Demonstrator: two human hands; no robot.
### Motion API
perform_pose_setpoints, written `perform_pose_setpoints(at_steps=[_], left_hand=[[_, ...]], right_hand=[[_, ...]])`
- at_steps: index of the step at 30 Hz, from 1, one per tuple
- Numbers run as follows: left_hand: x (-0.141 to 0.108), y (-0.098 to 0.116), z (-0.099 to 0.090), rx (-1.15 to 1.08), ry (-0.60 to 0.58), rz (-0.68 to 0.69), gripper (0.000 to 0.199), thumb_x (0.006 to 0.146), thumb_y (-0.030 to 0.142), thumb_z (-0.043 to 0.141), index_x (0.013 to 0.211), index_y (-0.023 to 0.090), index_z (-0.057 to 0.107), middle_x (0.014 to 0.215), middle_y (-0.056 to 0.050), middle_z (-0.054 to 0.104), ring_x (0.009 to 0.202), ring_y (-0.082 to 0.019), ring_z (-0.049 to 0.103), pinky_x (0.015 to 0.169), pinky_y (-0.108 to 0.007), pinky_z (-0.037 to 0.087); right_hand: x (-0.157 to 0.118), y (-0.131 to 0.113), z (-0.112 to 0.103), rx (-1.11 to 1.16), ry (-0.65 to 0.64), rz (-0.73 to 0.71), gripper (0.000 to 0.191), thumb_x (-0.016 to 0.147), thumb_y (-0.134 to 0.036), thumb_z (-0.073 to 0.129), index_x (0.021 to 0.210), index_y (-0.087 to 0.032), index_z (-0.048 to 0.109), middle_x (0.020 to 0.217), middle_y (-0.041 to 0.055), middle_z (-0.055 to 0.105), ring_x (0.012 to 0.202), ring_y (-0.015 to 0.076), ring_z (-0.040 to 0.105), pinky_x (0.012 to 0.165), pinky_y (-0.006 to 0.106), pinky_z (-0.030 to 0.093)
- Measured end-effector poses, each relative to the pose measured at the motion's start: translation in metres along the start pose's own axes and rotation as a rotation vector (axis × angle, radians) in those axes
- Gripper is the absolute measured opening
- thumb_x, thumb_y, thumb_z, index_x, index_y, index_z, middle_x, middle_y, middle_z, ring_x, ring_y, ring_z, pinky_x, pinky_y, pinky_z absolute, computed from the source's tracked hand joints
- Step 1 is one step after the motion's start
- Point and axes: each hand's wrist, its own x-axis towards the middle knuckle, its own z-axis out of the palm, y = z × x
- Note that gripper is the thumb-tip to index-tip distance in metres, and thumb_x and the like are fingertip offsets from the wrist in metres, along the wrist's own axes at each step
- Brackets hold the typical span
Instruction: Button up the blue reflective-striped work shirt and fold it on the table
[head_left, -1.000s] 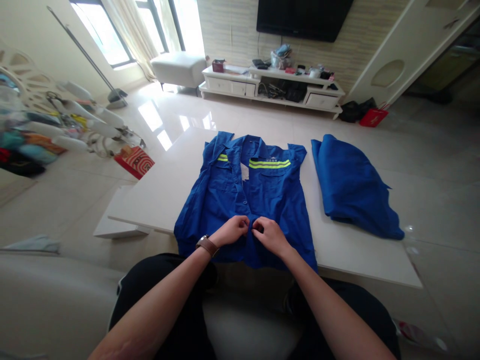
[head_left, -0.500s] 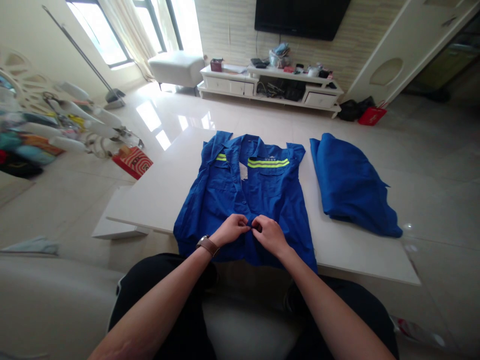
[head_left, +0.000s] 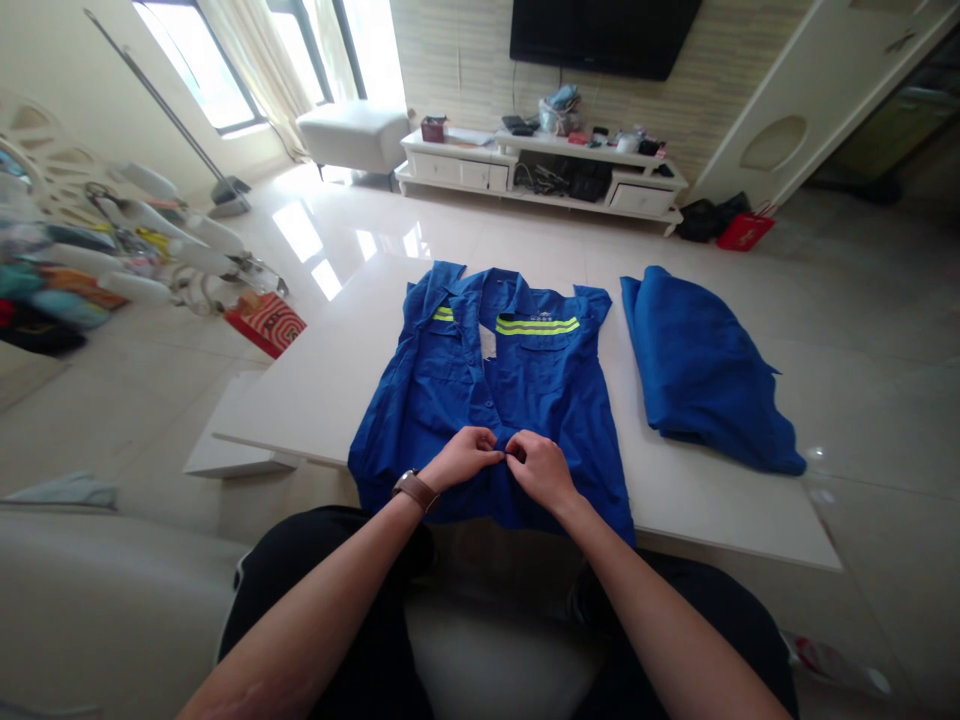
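Observation:
A blue work shirt with yellow-green reflective stripes lies front up before me, its collar pointing away and its lower hem over the near table edge. The front is parted at the chest, and one button shows above my hands. My left hand, with a brown-strapped watch on the wrist, pinches the front placket low down. Close beside it, my right hand pinches the same placket, fingertips nearly touching the left ones. Whatever sits between the fingertips is too small and covered to make out.
The shirt rests on a white table. Another folded blue garment lies at its right side. A red patterned bag stands past the left edge. Beyond the floor is a white TV cabinet with assorted items on it.
My fingertips have shifted very slightly to the right along the placket. Both hands keep their pinch, and the shirt lies as before.

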Motion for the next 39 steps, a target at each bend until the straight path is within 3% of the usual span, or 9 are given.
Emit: perform_pose_setpoints(at_steps=[4, 7, 14, 21, 31, 39], left_hand=[[-0.002, 0.000, -0.003, -0.003, -0.004, 0.029, 0.036, 0.075, 0.047, 0.076, 0.069, 0.015, 0.063, 0.061, 0.004, 0.056, 0.058, -0.009, 0.046, 0.057, -0.024, 0.029], [-0.004, 0.003, -0.002, -0.076, 0.023, -0.003, 0.041, 0.069, 0.051, 0.082, 0.068, 0.014, 0.064, 0.061, 0.003, 0.058, 0.058, -0.009, 0.047, 0.057, -0.024, 0.030], [-0.004, 0.010, 0.003, -0.345, 0.147, -0.107, 0.047, 0.052, 0.045, 0.094, 0.075, 0.015, 0.065, 0.064, 0.002, 0.065, 0.062, -0.011, 0.057, 0.060, -0.023, 0.040], [-0.004, 0.011, 0.003, -0.320, 0.194, -0.093, 0.042, 0.055, 0.037, 0.093, 0.081, 0.014, 0.071, 0.071, -0.001, 0.070, 0.069, -0.014, 0.063, 0.065, -0.025, 0.046], [-0.006, 0.016, 0.000, -0.317, 0.077, -0.116, 0.045, 0.060, 0.051, 0.089, 0.074, 0.013, 0.068, 0.068, -0.001, 0.065, 0.067, -0.012, 0.057, 0.064, -0.024, 0.043], [-0.007, 0.020, 0.003, -0.376, 0.064, -0.203, 0.048, 0.060, 0.056, 0.086, 0.069, 0.014, 0.065, 0.066, 0.001, 0.060, 0.064, -0.010, 0.053, 0.064, -0.024, 0.041]], right_hand=[[-0.001, -0.001, 0.000, -0.006, -0.026, -0.051, 0.010, 0.087, -0.015, 0.062, 0.083, -0.023, 0.066, 0.087, 0.0017, 0.070, 0.082, 0.0177, 0.063, 0.072, 0.028, 0.040], [-0.001, -0.003, 0.000, 0.004, -0.027, -0.075, 0.010, 0.087, -0.014, 0.062, 0.083, -0.022, 0.065, 0.087, 0.0013, 0.069, 0.081, 0.0172, 0.062, 0.071, 0.027, 0.039], [0.005, -0.002, -0.002, 0.102, 0.022, 0.001, 0.003, 0.085, -0.020, 0.066, 0.086, -0.022, 0.065, 0.085, 0.0005, 0.068, 0.074, 0.0159, 0.060, 0.070, 0.027, 0.042], [0.005, 0.001, -0.002, 0.131, 0.016, 0.013, 0.002, 0.085, -0.022, 0.066, 0.085, -0.021, 0.065, 0.087, 0.0010, 0.068, 0.074, 0.0156, 0.060, 0.071, 0.028, 0.043], [0.004, 0.002, 0.000, 0.142, -0.004, -0.021, 0.007, 0.089, -0.018, 0.060, 0.086, -0.021, 0.066, 0.088, 0.0026, 0.068, 0.080, 0.0169, 0.062, 0.076, 0.028, 0.045], [0.003, -0.004, -0.002, 0.142, 0.031, -0.057, 0.010, 0.089, -0.016, 0.058, 0.094, -0.022, 0.064, 0.094, 0.0026, 0.067, 0.078, 0.0162, 0.060, 0.073, 0.028, 0.044]])
